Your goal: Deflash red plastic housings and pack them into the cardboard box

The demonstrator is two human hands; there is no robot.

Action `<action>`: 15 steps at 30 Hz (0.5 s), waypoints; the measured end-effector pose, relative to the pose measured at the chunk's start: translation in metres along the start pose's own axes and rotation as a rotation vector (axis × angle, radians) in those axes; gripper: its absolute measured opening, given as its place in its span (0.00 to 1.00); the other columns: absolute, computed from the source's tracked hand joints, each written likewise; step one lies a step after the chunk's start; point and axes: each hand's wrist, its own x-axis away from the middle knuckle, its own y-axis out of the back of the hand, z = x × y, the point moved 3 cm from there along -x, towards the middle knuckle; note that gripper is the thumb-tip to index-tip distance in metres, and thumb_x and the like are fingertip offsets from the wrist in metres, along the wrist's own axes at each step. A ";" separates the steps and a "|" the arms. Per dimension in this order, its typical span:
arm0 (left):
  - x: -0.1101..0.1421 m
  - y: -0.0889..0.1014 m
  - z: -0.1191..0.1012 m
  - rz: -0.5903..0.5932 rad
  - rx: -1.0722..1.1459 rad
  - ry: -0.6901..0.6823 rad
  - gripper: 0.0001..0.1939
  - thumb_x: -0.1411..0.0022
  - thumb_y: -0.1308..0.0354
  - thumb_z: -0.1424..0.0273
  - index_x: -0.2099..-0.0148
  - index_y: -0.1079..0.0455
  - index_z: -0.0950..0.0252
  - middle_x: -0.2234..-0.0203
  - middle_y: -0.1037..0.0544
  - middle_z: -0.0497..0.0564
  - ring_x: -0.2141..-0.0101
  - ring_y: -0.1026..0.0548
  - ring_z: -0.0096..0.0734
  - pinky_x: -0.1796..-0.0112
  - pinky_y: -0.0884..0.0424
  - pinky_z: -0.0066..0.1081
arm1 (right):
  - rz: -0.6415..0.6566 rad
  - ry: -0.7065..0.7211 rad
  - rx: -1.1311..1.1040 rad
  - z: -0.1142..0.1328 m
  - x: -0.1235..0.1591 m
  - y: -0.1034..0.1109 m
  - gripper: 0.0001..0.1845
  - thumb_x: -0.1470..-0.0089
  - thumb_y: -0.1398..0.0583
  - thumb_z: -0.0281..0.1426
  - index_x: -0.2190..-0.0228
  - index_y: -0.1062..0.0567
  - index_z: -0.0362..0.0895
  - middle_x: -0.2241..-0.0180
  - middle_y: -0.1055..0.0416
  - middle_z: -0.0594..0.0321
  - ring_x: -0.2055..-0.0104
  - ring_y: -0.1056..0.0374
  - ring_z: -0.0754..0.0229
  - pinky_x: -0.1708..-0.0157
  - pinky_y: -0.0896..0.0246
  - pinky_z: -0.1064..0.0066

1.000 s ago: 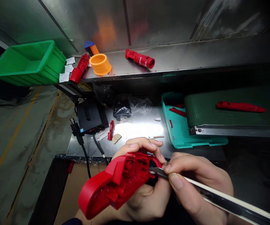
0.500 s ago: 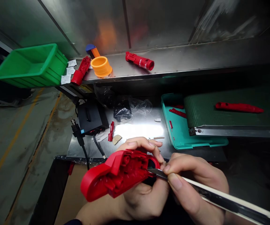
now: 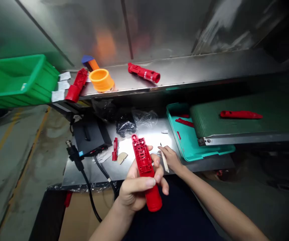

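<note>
In the lower centre of the frame, the left hand (image 3: pixel 134 189) holds a red housing (image 3: pixel 144 162) up off the worktop (image 3: pixel 202 164), pinching it with the thumb laid across its lower part and the fingers curled around the far side. The ribbed inner face looks upward and the looped end points away from the body. For a good hold, I would judge, the thumb should press on the solid barrel and leave the fine ribs and the loop unloaded.

Just right of the housing, the right hand (image 3: pixel 172 159) has its fingers over a pale-handled knife (image 3: pixel 165 163), low at the worktop; whether they pinch it or merely rest on it, I cannot tell. The sound way to handle the knife here is by the handle, its tip turned away from the left fingers.

Farther off, left of centre, lie a tan piece (image 3: pixel 122 158) and a small red part (image 3: pixel 114 150). Right of centre sits a teal tray (image 3: pixel 206 155), partly under a green belt (image 3: pixel 207 122). Beyond, across the upper frame, a shelf (image 3: pixel 184 76) carries an orange ring (image 3: pixel 101 84).
</note>
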 end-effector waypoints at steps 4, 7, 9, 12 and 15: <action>-0.020 0.034 0.010 -0.253 -0.136 0.204 0.21 0.46 0.30 0.72 0.50 0.30 0.63 0.71 0.28 0.45 0.79 0.34 0.22 0.80 0.28 0.25 | 0.150 -0.166 0.110 -0.045 -0.006 -0.040 0.16 0.33 0.38 0.37 0.47 0.26 0.43 0.50 0.25 0.56 0.53 0.25 0.53 0.52 0.26 0.55; -0.030 0.057 0.029 -0.446 -0.363 0.256 0.22 0.48 0.27 0.69 0.54 0.32 0.65 0.77 0.28 0.42 0.81 0.32 0.24 0.80 0.31 0.24 | 0.185 -0.251 0.130 -0.066 0.046 -0.032 0.17 0.32 0.38 0.35 0.44 0.27 0.45 0.47 0.27 0.55 0.49 0.26 0.52 0.49 0.27 0.53; -0.034 0.064 0.049 -0.499 -0.445 0.247 0.26 0.51 0.24 0.67 0.54 0.32 0.64 0.77 0.26 0.42 0.81 0.31 0.25 0.81 0.30 0.24 | 0.182 -0.310 0.125 -0.084 0.101 -0.009 0.14 0.32 0.38 0.35 0.47 0.25 0.45 0.49 0.25 0.56 0.52 0.26 0.54 0.51 0.26 0.56; -0.031 0.062 0.096 -0.508 -0.480 0.294 0.26 0.51 0.24 0.65 0.55 0.33 0.64 0.77 0.26 0.42 0.80 0.30 0.25 0.79 0.29 0.24 | 0.086 -0.464 0.145 -0.138 0.182 0.053 0.11 0.32 0.38 0.36 0.53 0.24 0.42 0.56 0.24 0.59 0.60 0.25 0.59 0.60 0.24 0.64; -0.023 0.047 0.158 -0.442 -0.524 0.372 0.21 0.46 0.26 0.63 0.58 0.33 0.64 0.78 0.27 0.44 0.80 0.29 0.27 0.79 0.28 0.26 | -0.108 -0.571 0.169 -0.220 0.222 0.123 0.15 0.33 0.38 0.37 0.49 0.25 0.42 0.53 0.25 0.57 0.58 0.25 0.57 0.59 0.24 0.61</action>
